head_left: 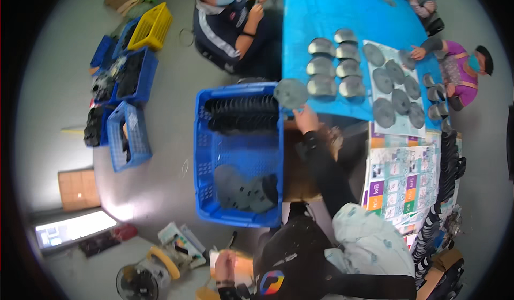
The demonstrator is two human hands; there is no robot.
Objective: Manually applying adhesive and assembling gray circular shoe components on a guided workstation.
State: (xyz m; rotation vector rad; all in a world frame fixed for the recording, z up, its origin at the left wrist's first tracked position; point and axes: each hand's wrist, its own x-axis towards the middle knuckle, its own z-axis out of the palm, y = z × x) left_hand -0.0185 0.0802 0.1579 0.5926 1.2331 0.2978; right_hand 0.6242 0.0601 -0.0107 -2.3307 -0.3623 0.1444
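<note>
My right hand is closed on the near edge of a flat grey disc. The disc hangs over the gap between the blue crate and the blue-covered table. Inside the crate, dark curved pieces stand in rows at the far end, and grey discs with small dark holes lie loose at the near end. Low in the view, my left hand has its fingers curled. A thin black stick shows just beyond it; whether the hand grips it is unclear.
Shiny curved metal pieces stand in two columns on the table, beside grey discs on a white sheet. Printed sheets lie to the right. Blue crates and a yellow crate stand left. Co-workers sit across and at right.
</note>
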